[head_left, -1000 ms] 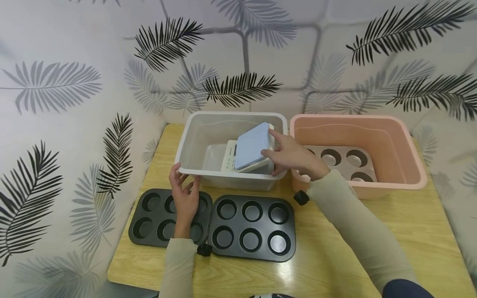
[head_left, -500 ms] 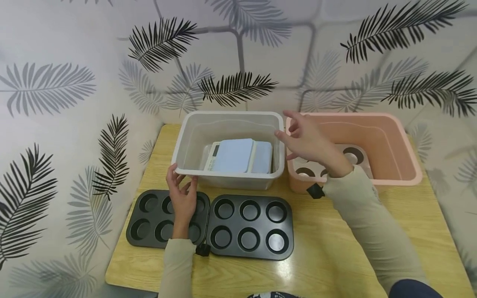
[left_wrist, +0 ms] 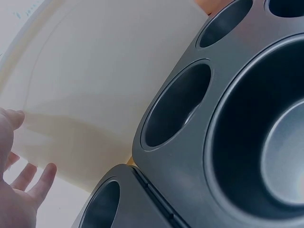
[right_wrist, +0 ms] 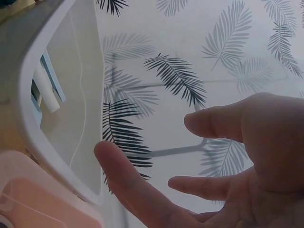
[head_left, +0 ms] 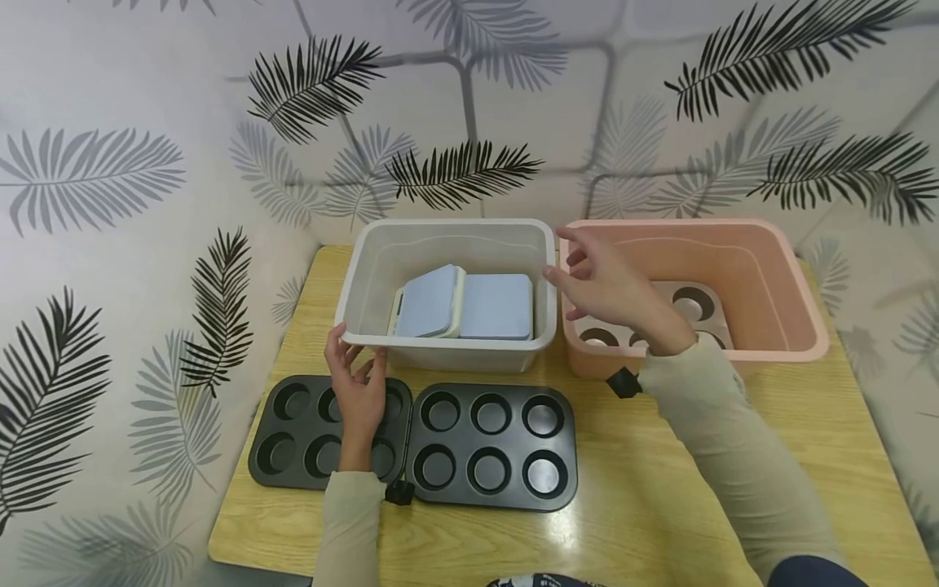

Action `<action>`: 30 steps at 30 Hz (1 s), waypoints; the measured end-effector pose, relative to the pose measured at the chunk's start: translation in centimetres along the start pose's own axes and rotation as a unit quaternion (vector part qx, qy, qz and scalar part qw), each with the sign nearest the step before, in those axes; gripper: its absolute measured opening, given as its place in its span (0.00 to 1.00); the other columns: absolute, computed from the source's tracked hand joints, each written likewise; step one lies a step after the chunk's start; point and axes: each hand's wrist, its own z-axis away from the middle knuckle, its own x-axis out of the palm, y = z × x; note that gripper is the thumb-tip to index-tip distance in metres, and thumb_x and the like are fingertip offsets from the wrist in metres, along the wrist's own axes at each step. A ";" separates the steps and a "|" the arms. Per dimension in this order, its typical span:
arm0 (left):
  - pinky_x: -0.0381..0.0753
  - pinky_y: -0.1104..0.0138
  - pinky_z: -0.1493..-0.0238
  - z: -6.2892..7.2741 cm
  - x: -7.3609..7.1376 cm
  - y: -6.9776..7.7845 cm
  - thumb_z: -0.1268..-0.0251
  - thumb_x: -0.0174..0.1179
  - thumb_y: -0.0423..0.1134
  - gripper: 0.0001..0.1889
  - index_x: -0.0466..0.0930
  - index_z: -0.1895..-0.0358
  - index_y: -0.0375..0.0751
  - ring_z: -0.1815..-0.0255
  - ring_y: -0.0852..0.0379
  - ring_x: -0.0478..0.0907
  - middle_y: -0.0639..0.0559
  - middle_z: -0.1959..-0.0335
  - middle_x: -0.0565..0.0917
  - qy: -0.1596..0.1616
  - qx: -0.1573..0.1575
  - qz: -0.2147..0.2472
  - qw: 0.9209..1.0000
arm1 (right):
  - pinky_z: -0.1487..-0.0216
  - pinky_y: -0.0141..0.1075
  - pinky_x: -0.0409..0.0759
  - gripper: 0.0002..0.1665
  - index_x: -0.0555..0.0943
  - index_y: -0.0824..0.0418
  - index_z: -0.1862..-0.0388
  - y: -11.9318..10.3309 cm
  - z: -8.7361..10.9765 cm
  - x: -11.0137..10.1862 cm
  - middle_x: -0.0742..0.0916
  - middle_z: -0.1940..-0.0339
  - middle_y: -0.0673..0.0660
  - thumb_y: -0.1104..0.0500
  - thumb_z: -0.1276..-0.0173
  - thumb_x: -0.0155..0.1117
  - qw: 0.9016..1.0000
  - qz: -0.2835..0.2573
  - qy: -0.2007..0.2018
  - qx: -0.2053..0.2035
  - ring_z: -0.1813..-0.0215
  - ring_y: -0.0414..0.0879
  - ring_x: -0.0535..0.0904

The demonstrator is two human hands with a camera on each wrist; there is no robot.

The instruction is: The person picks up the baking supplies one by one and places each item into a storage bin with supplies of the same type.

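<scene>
My left hand (head_left: 358, 401) is at the front left corner of the white bin (head_left: 455, 357), its fingertips at the rim and outer wall. In the left wrist view those fingers (left_wrist: 43, 183) are spread loosely beside the wall. Inside the bin are two kitchen scales with pale blue tops. One scale (head_left: 497, 306) lies on the right; the other scale (head_left: 427, 302) leans tilted to its left, its display mostly covered. My right hand (head_left: 614, 285) hovers over the pink bin's left end, thumb and fingers apart and holding nothing.
Two dark six-cup muffin pans (head_left: 493, 448) lie side by side in front of the white bin, the left one partly under my left forearm. A lighter muffin pan (head_left: 693, 303) sits inside the pink bin (head_left: 781, 356). Patterned fabric hangs behind the table.
My right hand has let go of the scale and drawn back to the right, out of the white bin. The released scale has slid left and tilted. My left hand stays at the rim.
</scene>
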 end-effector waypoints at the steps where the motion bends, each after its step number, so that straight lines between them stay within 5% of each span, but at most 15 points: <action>1: 0.81 0.76 0.41 0.0 0.0 0.1 0.22 0.64 0.27 0.40 0.54 0.15 0.44 0.23 0.35 0.72 0.36 0.21 0.69 0.000 -0.001 0.000 1.000 | 0.62 0.41 0.93 0.47 0.53 0.57 0.08 0.0 0.1 0.0 0.71 0.24 0.75 0.49 0.15 0.62 1.000 -0.001 0.000 -0.001 0.25 0.69 0.77; 12: 0.82 0.73 0.38 -0.1 -0.1 -0.1 0.20 0.64 0.31 0.38 0.56 0.15 0.48 0.24 0.42 0.73 0.40 0.21 0.71 -0.002 -0.001 -0.003 1.000 | 0.56 0.40 0.93 0.47 0.51 0.58 0.08 1.2 0.9 -0.9 0.75 0.25 0.72 0.49 0.14 0.61 1.000 -0.013 0.004 0.003 0.32 0.66 0.84; 21: 0.81 0.73 0.38 -0.2 0.0 -0.1 0.21 0.63 0.27 0.39 0.54 0.15 0.44 0.23 0.39 0.71 0.33 0.19 0.68 0.001 -0.014 -0.002 1.000 | 0.57 0.38 0.93 0.46 0.50 0.56 0.07 1.8 1.7 -1.5 0.73 0.23 0.73 0.52 0.13 0.59 1.000 -0.022 0.005 0.008 0.30 0.66 0.80; 27: 0.80 0.75 0.38 0.1 0.4 1.7 0.20 0.61 0.25 0.38 0.53 0.16 0.40 0.23 0.35 0.70 0.28 0.21 0.67 0.001 -0.019 -0.001 1.000 | 0.57 0.39 0.93 0.45 0.53 0.53 0.07 2.5 2.4 -1.7 0.76 0.26 0.71 0.50 0.14 0.60 1.000 0.006 0.016 0.006 0.34 0.64 0.83; 30: 0.81 0.75 0.39 0.1 0.2 1.4 0.20 0.63 0.28 0.38 0.54 0.15 0.44 0.24 0.39 0.72 0.34 0.21 0.70 0.001 -0.014 -0.006 1.000 | 0.57 0.39 0.92 0.45 0.53 0.58 0.08 3.1 2.7 -1.9 0.78 0.28 0.72 0.50 0.14 0.61 0.999 0.031 0.027 -0.007 0.39 0.65 0.86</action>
